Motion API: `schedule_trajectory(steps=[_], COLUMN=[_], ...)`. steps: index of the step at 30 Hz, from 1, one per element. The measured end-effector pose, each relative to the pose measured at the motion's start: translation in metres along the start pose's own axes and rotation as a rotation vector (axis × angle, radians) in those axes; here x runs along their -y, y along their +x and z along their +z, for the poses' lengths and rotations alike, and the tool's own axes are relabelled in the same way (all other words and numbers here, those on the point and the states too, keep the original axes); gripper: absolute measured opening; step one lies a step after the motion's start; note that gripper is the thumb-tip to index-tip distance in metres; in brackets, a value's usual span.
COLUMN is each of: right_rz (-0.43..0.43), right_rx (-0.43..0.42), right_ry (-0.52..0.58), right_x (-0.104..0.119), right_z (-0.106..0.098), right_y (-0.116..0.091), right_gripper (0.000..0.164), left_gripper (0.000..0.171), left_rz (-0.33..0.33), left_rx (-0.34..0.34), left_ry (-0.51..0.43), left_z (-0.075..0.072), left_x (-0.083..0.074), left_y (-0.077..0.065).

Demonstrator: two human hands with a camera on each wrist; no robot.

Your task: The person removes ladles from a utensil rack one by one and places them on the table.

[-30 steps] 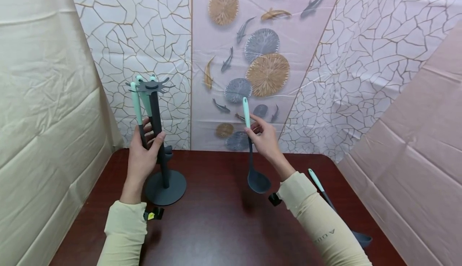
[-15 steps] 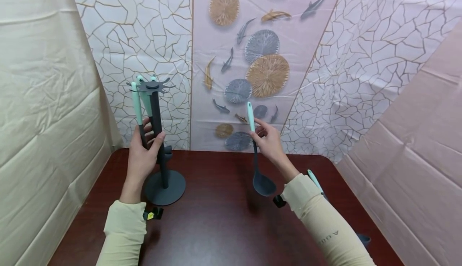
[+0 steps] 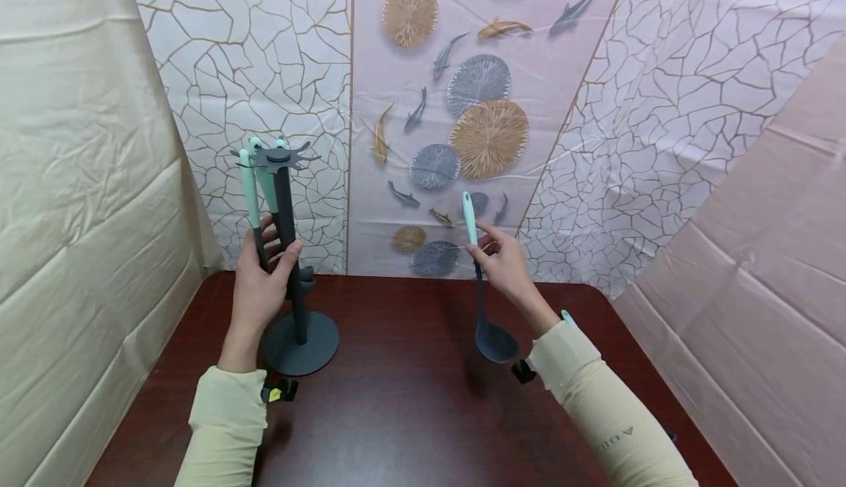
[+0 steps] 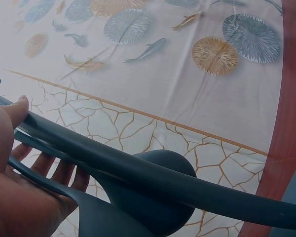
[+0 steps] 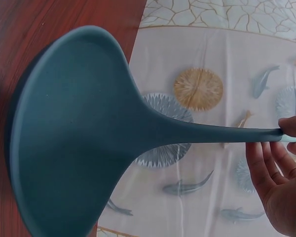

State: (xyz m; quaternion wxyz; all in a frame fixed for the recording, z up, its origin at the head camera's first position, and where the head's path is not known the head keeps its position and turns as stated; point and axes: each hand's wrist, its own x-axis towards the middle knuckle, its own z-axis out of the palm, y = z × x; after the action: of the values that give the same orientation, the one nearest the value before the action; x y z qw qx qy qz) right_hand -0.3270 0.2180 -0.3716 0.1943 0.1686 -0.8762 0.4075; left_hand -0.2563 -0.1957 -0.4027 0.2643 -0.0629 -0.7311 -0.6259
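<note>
My left hand grips the dark post of a utensil stand at the left of the table. Several utensils with mint handles hang from the stand's hooked top. In the left wrist view my thumb lies on the post, with the fingers behind it and around a thin shaft. My right hand pinches a ladle where its mint handle meets the dark shaft. The ladle hangs bowl down over the table, right of the stand. Its broad bowl fills much of the right wrist view.
Behind my right forearm another utensil lies on the table, mostly hidden; its mint handle tip shows. The dark red table ends at a patterned cloth backdrop. Pale cloth walls rise at both sides.
My right hand has moved right and slightly lower with the ladle. The forearm now covers more of the utensil lying at right. My left hand keeps its hold on the stand.
</note>
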Motion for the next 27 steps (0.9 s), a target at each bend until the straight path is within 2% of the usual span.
schedule_trajectory(steps=[11, 18, 27], right_rz=[0.031, 0.084, 0.093], right_rx=[0.020, 0.040, 0.062], right_ry=[-0.046, -0.055, -0.108], right_x=[-0.008, -0.014, -0.026], right_z=[-0.010, -0.016, -0.024], right_y=[-0.005, -0.008, -0.014], right_gripper=[0.050, 0.051, 0.049], left_gripper=[0.069, 0.069, 0.070], left_rz=[0.007, 0.015, 0.022], left_rx=[0.001, 0.001, 0.005], left_ry=[-0.013, -0.017, -0.026], left_z=[-0.001, -0.002, -0.001], left_x=[0.000, -0.001, -0.003], left_y=[0.000, -0.001, -0.002])
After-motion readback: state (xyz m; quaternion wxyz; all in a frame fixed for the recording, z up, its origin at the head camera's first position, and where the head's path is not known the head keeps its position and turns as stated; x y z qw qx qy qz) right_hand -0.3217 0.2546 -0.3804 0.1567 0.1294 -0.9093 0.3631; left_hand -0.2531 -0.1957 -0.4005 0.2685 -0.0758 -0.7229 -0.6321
